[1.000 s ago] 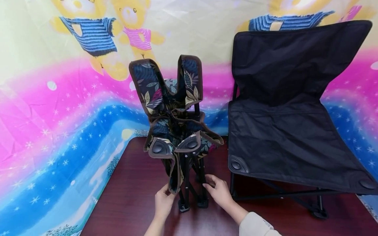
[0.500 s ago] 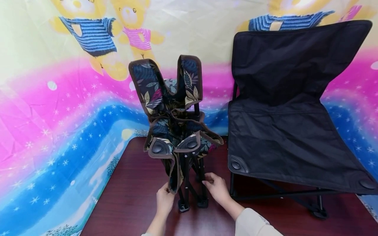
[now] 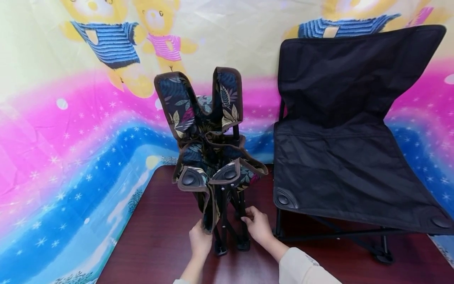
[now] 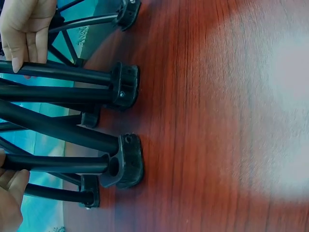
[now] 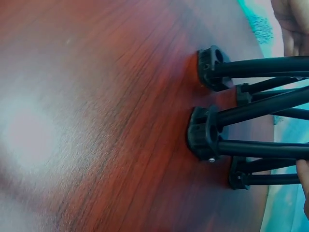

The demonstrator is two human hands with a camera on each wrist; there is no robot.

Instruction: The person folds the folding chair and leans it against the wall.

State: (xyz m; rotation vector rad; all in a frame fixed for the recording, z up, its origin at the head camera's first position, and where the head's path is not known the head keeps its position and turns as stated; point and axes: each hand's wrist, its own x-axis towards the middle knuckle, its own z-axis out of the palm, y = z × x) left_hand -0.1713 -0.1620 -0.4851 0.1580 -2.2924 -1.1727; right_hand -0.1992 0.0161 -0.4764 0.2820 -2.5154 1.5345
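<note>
A small folding chair (image 3: 184, 106) with dark leaf-print fabric stands upright and mostly folded on the table, its fabric bunched. Near the bottom, my left hand (image 3: 200, 240) grips a front leg from the left, partly behind the hanging fabric. On the opposite side my right hand (image 3: 260, 228) pinches another leg between thumb and fingers. The left wrist view shows the left hand's fingertips (image 4: 17, 181) around a black tube (image 4: 58, 163) and the right hand's on another. Black plastic feet (image 5: 203, 133) sit close together on the wood in the right wrist view.
A larger black folding chair (image 3: 330, 165) stands unfolded on the right, one front leg close to my right forearm. Both chairs are on a dark red wooden table (image 3: 142, 236). Behind hangs a backdrop (image 3: 88, 118) printed with bears and snowflakes.
My right hand has shifted slightly up and left along the leg, and my left hand slightly right. The patterned chair stays almost unchanged.
</note>
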